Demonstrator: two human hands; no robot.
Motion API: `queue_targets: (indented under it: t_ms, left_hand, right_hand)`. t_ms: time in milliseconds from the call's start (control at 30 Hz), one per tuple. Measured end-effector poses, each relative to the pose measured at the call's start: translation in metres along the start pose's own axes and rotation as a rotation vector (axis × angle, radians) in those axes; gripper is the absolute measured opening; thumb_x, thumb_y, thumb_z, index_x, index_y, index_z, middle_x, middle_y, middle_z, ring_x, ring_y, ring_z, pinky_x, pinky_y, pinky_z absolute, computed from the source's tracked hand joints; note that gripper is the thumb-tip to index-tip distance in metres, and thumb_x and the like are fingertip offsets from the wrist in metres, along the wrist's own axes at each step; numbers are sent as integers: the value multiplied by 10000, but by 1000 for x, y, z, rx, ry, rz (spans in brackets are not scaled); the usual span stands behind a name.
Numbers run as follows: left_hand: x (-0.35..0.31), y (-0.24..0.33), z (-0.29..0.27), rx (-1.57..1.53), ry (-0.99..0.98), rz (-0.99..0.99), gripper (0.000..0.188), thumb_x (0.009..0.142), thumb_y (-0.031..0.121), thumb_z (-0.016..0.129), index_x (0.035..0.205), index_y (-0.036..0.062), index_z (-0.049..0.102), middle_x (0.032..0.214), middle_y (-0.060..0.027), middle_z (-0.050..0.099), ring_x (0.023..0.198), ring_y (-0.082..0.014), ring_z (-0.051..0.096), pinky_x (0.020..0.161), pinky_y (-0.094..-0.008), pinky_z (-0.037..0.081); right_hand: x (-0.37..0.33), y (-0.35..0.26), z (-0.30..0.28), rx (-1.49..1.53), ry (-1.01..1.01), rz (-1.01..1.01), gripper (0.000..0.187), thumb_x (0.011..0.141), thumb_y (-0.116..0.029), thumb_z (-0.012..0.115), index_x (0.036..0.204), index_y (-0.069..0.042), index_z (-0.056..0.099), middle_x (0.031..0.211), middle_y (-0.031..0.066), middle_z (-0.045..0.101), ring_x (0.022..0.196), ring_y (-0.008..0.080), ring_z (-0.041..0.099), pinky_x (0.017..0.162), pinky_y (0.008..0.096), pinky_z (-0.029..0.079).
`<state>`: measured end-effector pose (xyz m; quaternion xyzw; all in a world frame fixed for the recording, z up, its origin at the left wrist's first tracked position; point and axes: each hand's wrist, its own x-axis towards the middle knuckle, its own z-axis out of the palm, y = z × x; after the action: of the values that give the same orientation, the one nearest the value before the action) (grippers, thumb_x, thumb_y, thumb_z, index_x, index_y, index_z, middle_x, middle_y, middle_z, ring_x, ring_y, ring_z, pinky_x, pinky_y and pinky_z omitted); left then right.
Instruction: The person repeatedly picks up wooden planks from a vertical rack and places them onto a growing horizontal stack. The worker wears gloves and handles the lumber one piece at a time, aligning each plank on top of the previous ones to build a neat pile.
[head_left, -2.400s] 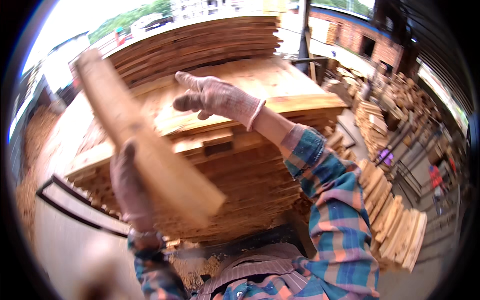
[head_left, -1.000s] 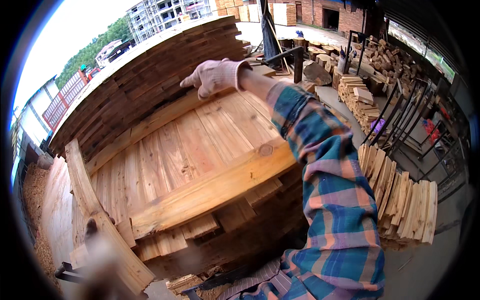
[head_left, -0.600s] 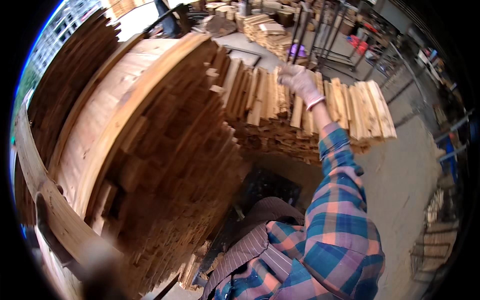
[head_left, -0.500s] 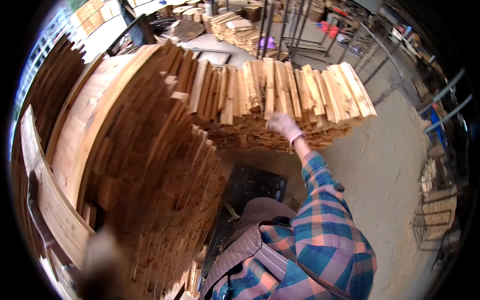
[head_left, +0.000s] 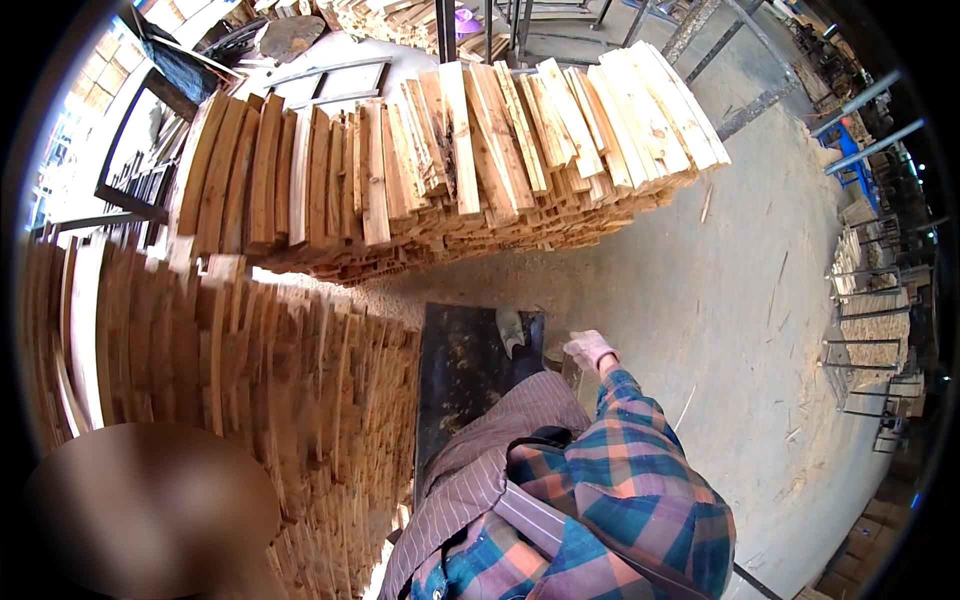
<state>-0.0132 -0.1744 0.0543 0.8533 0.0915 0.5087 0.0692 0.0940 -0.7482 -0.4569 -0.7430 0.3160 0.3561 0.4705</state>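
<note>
My right hand (head_left: 592, 349), in a pale pinkish glove, hangs low over the concrete floor beside my forward foot (head_left: 510, 328). Its fingers look loosely curled, and nothing shows in them. Ahead of it, apart from the hand, lies a long stack of wooden slats (head_left: 470, 150), the top ones side by side at slightly uneven angles. My left hand does not show. A large brown blurred oval (head_left: 150, 510) fills the lower left corner; what it is I cannot make out. Beside me on the left rises a tall stack of wooden strips (head_left: 330, 400).
My foot is on a dark, dusty plate (head_left: 455, 370) between the stacks. Grey concrete floor (head_left: 740, 330) with scattered splinters stretches to the right. Metal racks of wood (head_left: 870, 330) line the far right. A dark metal frame (head_left: 150, 205) stands at the left end of the slats.
My right hand has come back from the front edge of the slat stack and dropped beside my body. The view has turned, showing more of the stack's left end. The blurred patch looks larger.
</note>
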Motion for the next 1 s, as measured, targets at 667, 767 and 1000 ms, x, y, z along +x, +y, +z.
queue_targets:
  t_ms: [667,767,1000]
  left_hand:
    - [-333,235,611,-771,-1171,-1255,738,823,109,728,1431,-33,335,1401,-183,450,1223,-230,486,1018,-312,405]
    - [-331,234,643,-704,-1145,-1301,782,820,125,731,1436,-69,290,1445,-187,399,1270,-233,456,1039,-303,387]
    - [-326,243,633,-1079,-1051,-1521,198,859,131,671,1038,70,611,878,-39,628,748,-123,568,676,-262,464]
  right_hand:
    - [263,-183,-88,1077,-238,-50,223,917,-340,604,792,-193,493,593,-46,403,517,142,430,489,326,346]
    - [275,-198,-79,1046,24,80,488,843,-364,709,1251,-150,548,1087,119,582,999,322,561,809,536,494]
    - [259,-246,-30,747,-62,-117,367,915,-217,590,1233,-39,547,1147,104,606,992,261,609,834,419,520]
